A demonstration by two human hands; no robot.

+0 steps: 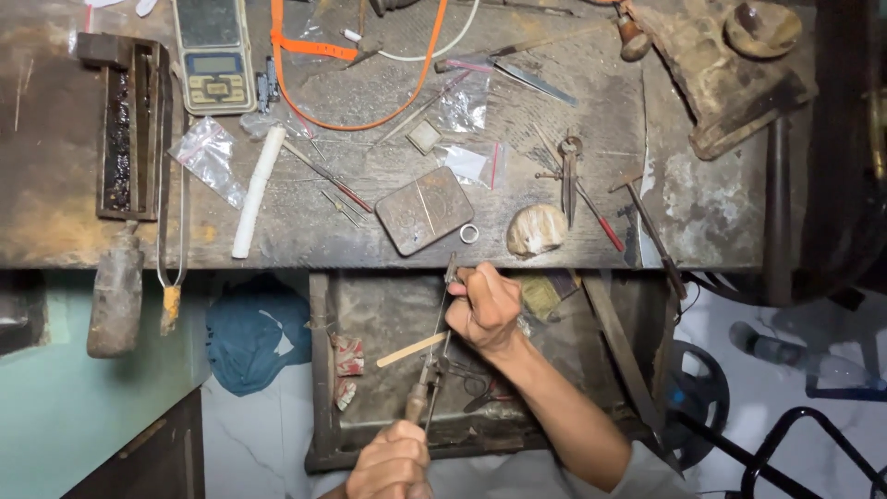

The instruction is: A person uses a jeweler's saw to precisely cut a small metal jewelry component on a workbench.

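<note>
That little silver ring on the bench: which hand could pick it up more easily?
The right hand. It sits at the bench edge just below the ring, fingers pinching something small. The left hand is lower down, gripping the saw handle.

A pocket scale (pixel 213 54) lies at the upper left of the tabletop (pixel 55 185): rectangular and beige, with a dark weighing plate, a small grey screen (pixel 214 64) below it and a row of buttons. Three small clear plastic bags lie flat on the tabletop: one (pixel 207 157) below the scale, one (pixel 464 109) near the centre, one (pixel 473 164) just below that, with a red strip.
</note>
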